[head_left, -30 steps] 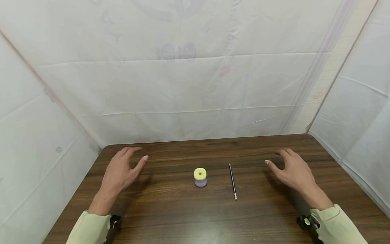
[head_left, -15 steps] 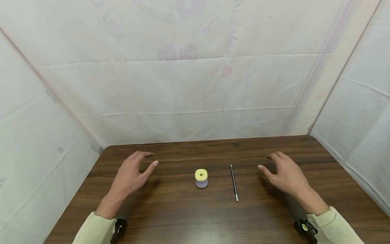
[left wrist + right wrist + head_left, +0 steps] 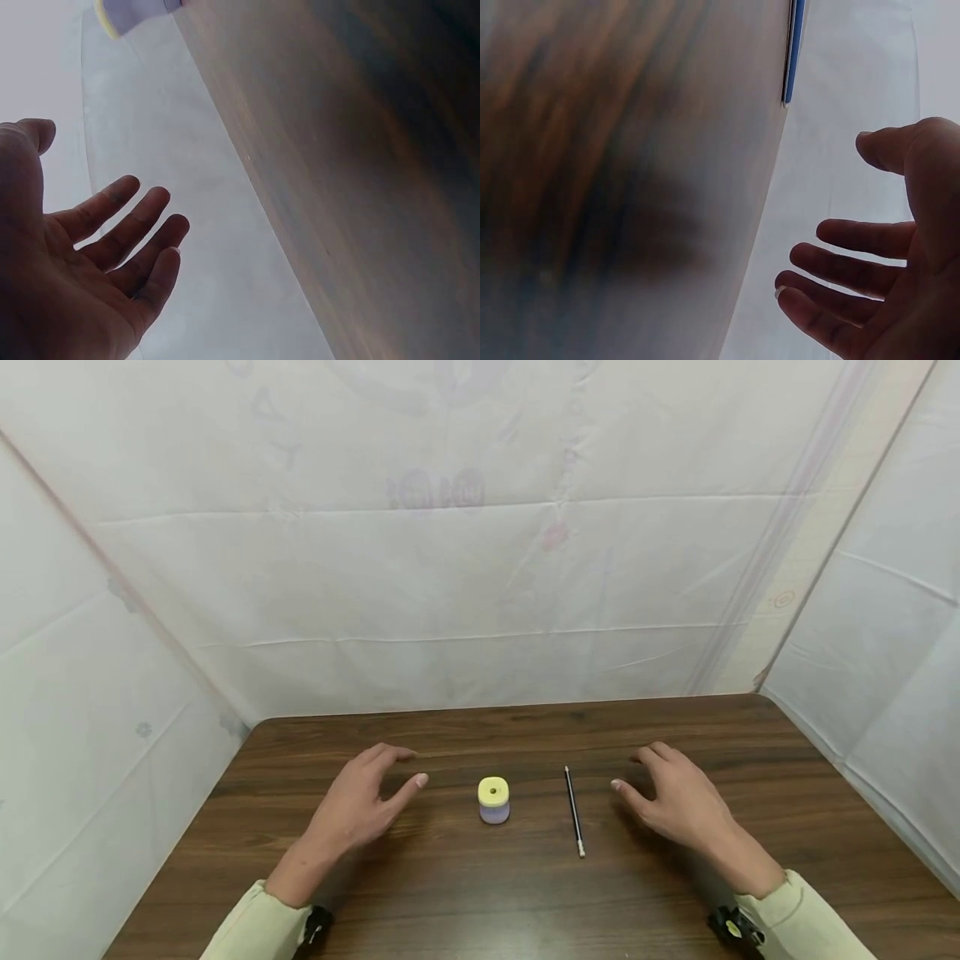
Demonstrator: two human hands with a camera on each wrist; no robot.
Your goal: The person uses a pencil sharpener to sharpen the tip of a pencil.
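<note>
Two objects (image 3: pixel 493 799) between open fingers (image 3: pixel 411 786)

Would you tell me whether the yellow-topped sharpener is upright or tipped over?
Upright: the sharpener stands on its lilac base, yellow top and hole facing up.

- a dark brown wooden table (image 3: pixel 465 893) with a visible grain and rounded far corners carries everything.
- 1 small pencil sharpener (image 3: pixel 493 799), yellow on top and pale lilac below, stands upright near the table's middle.
- 1 thin black pencil (image 3: pixel 574 811) lies flat just right of it, apart from it, running front to back with its pale end nearer the front edge.
</note>
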